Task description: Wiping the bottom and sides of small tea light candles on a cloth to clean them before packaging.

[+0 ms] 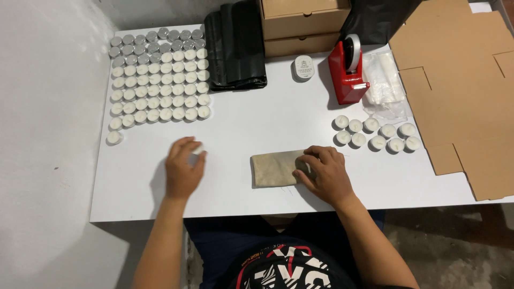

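My left hand (183,170) rests on the white table (241,128), its fingers closed around one white tealight candle (196,153). My right hand (324,174) presses down on the right end of a folded beige cloth (276,168) lying flat near the table's front edge. A large block of tealights in rows (158,80) fills the far left of the table. A smaller cluster of several tealights (375,134) sits to the right of my right hand.
A red tape dispenser (348,69) stands at the back right beside a clear plastic bag (384,85). Black plastic bags (235,45), brown boxes (302,24) and a small round white tin (303,68) sit at the back. Flat cardboard sheets (460,91) overlap the right edge.
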